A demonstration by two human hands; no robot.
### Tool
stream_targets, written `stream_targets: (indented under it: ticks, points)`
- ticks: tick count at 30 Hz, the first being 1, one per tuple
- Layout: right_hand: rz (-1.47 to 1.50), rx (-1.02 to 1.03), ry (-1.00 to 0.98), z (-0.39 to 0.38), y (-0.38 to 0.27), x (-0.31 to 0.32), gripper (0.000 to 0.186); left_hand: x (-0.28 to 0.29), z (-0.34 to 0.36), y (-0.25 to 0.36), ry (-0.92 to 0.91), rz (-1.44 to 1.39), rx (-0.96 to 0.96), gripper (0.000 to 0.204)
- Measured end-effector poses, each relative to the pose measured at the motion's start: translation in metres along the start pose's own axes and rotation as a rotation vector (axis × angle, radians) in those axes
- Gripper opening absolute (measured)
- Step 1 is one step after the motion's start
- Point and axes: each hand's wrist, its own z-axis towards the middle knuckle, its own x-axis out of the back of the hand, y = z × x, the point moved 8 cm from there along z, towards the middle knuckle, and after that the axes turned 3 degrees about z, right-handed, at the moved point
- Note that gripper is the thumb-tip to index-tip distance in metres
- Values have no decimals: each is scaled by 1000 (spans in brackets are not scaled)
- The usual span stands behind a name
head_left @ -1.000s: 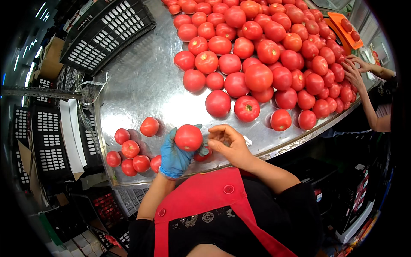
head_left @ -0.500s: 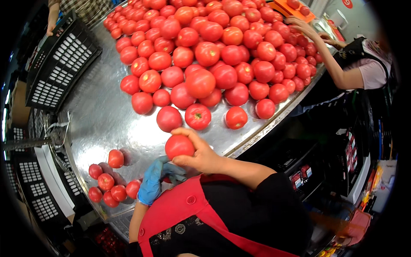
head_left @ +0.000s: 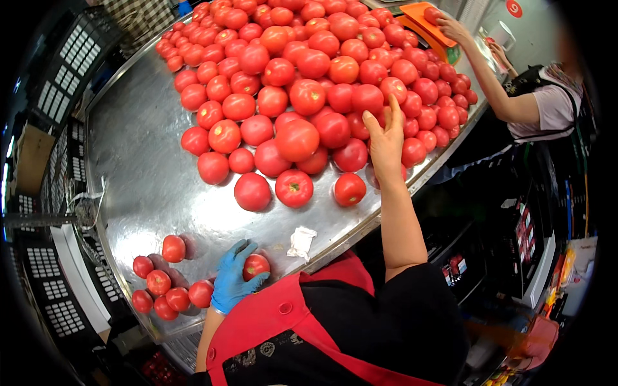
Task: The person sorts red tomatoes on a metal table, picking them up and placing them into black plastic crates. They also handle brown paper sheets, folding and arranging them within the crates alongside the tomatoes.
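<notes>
My left hand [head_left: 234, 276], in a blue glove, curls around a small red tomato [head_left: 256, 267] by the table's near edge. My bare right hand [head_left: 387, 145] is stretched over the front right of a big tomato pile [head_left: 308, 96]. Its thumb and fingers are spread, and the thumb is at a tomato [head_left: 367, 100] on the pile. The palm side is hidden. Left of my gloved hand lies a small group of tomatoes [head_left: 159, 282]. A crumpled white scrap [head_left: 301, 242] lies on the metal between my hands.
The metal table [head_left: 138, 186] has a raised rim. Black crates [head_left: 71, 64] stand along its left side. At the far right a co-worker's hand [head_left: 454, 29] touches a tomato on an orange tray [head_left: 428, 22]. More dark crates [head_left: 524, 238] stand at right, below table height.
My right hand has gone from near my left hand to the pile, no longer gripping its tomato. The black crate has moved off the table's left edge. The co-worker's hand has reached the tray.
</notes>
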Motion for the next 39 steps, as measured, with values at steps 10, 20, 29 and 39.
stream_targets:
  ticks: [10,20,29,39]
  points:
    - [19,128,-75,-53,-30,-23,38,-18,-11,-33,-1,-537,298,61]
    - [-93,234,-1208,-216,-38,-143,62,-20,-15,-44,255,-1586,622,44]
    - [696,-1078,-981,-245,48,-147,49,47,-24,-75,430,-579,511,30]
    - [608,-1149,-889,-242,48,-136,50,92,-26,-135,369,235,457,47]
